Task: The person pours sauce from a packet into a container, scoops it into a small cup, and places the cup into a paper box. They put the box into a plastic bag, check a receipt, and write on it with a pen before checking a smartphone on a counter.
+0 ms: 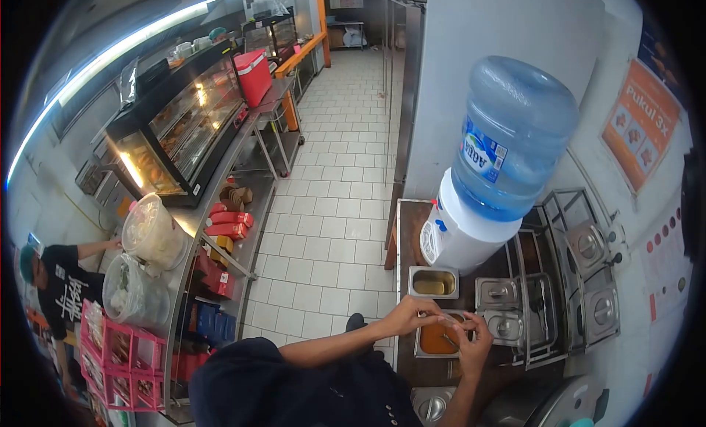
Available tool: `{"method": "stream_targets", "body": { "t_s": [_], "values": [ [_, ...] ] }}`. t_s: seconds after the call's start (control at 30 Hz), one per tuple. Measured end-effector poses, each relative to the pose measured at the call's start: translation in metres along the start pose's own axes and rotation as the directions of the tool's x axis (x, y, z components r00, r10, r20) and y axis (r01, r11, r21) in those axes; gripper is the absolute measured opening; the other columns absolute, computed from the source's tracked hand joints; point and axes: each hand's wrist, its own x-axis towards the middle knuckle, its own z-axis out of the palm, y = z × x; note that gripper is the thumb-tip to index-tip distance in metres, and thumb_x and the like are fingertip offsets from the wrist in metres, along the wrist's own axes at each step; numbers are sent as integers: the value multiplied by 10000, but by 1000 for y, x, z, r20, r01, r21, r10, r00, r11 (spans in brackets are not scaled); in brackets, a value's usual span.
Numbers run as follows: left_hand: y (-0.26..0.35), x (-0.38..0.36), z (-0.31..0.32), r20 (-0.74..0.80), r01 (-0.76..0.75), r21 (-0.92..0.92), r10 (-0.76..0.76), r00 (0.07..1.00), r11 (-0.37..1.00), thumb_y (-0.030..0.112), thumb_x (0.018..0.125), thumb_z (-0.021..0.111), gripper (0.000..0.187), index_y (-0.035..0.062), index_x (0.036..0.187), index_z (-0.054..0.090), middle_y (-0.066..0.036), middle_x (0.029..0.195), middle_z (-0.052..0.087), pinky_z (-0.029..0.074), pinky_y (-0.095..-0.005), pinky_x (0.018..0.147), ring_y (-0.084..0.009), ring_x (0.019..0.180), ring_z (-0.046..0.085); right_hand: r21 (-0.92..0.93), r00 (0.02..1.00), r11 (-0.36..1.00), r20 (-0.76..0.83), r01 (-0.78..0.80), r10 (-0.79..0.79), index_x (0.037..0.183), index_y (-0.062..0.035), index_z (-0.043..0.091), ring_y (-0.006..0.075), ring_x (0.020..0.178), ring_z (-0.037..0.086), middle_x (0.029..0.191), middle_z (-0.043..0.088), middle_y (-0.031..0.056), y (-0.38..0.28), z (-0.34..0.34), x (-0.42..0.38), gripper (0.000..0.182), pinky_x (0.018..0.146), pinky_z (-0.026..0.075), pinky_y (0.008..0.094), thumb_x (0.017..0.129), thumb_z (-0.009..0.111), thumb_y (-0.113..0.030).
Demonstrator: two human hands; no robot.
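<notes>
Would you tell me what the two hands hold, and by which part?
It cannot be told: left hand and right hand pinch something small over the sauce pan.

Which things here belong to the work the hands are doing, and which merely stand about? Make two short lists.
In use: left hand and right hand, both over the open pan of orange sauce; something small is between the fingers, too small to identify.

Standing about: water bottle, pan of yellowish liquid, lidded pans, red cooler, pink crate.

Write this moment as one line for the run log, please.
left hand: fingers over orange sauce pan | right hand: pinching small item, unclear | beside: water dispenser, lidded pans
</notes>
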Motion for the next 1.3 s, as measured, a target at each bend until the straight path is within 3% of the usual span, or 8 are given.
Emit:
{"method": "stream_targets", "body": {
  "t_s": [0.1,0.23,0.53,0.63,0.73,0.93,1.13,1.3],
  "values": [
    [7,2,-5,19,22,-21,-21,1000,1000,128,873,715,144,2,942,730,-111,886,724,530,-329,728,-219,803,698,-41,998,997,17,66,-66,1067,26,682,110,742,652,775,694,88,-3,2,4,303,721,514,271,773,743,67],
    [11,6,-17,68,-84,101,77,995,991,115,893,703,145,8,988,723,-115,921,724,549,-326,753,-236,829,705,246,984,954,96,-170,151,1065,14,706,104,747,638,837,686,80,1,6,4,285,679,514,239,788,757,53],
    [20,6,-15,75,23,125,-33,997,992,163,862,743,160,25,940,721,-96,837,688,535,-332,711,-236,784,684,28,990,1000,142,-2,-2,877,42,728,102,628,567,714,596,59,-15,9,11,80,580,453,247,803,753,23],
    [9,2,-7,35,-54,160,49,998,986,162,852,745,154,32,923,704,-93,849,680,527,-345,693,-245,795,675,-7,990,998,123,63,-62,855,57,706,110,603,547,704,590,71,-5,16,10,73,548,416,262,807,746,18],
    [2,0,-3,-32,-198,367,225,974,909,147,851,733,134,39,911,683,-91,842,661,522,-361,688,-262,796,660,-76,996,995,71,58,-52,836,62,689,117,598,547,684,576,76,-19,21,6,72,547,414,274,812,737,15],
    [7,-7,11,-115,-282,351,340,933,893,122,871,700,127,18,927,654,-95,803,621,523,-371,690,-286,772,637,-38,995,998,-92,-48,44,770,49,660,116,614,515,707,576,69,-23,25,2,103,555,408,268,820,734,-4],
    [3,-14,15,-25,-234,428,270,963,873,126,901,666,119,17,947,652,-90,832,638,531,-372,687,-281,776,642,-234,993,971,-113,-51,25,827,41,705,145,559,535,669,574,74,-28,21,-6,48,530,417,284,801,738,17],
    [6,-21,12,122,-320,426,296,947,846,41,818,650,131,31,949,659,-97,851,653,531,-385,690,-293,789,645,-280,983,957,-182,-77,26,783,15,689,180,574,555,707,599,94,-28,20,-28,82,533,431,328,822,740,-37]
  ]
}}
